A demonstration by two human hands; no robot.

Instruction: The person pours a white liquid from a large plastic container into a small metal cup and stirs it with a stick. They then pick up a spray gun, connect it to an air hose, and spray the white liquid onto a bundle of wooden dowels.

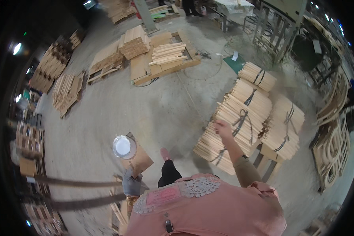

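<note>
My left hand [131, 183], in a grey glove, is low left of my body, over the near edge of a flat brown board [144, 160]. Whether it grips the board or only passes above it I cannot make out. A white round bucket [123, 146] with white contents stands upright at the board's far end. My right hand [223, 129] is bare, its fingers curled with nothing visible in them. Behind it lies a large bundle of pale wooden sticks [246, 103], tied with dark straps; contact between them is not clear.
More tied bundles [283, 126] rest on a wooden support at the right. Curved wooden parts [330, 153] are stacked farther right. Ahead, a pallet [165, 69] carries loose sticks, beside stacked wood [133, 42]. Two dark bars [80, 182] cross the left side. One pink shoe [165, 153] shows below me.
</note>
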